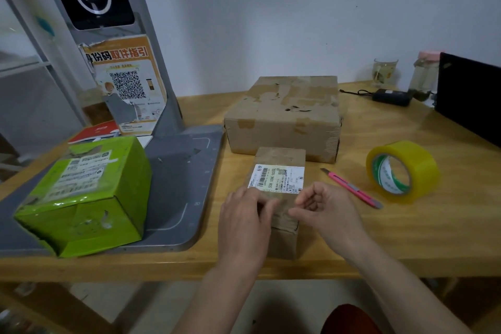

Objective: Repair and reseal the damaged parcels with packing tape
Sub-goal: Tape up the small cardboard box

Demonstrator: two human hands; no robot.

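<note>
Left hand (244,214) flat on small parcel (279,160); right hand (325,209) fingers pinch its tape.

small parcel (280,160): plain brown carton, upright near the table's front edge, white shipping label on its top, glossy tape across the near end; both hands rest on that end.
large parcel (283,116): flat, wide brown carton just behind the small one, touching it; top scuffed, with torn patches and small holes.
green parcel (84,195): bright green box at the left, tilted, dented and ripped along its near side, white labels on top.
tape roll (403,171): yellowish clear roll standing on edge, right of the small parcel.
</note>
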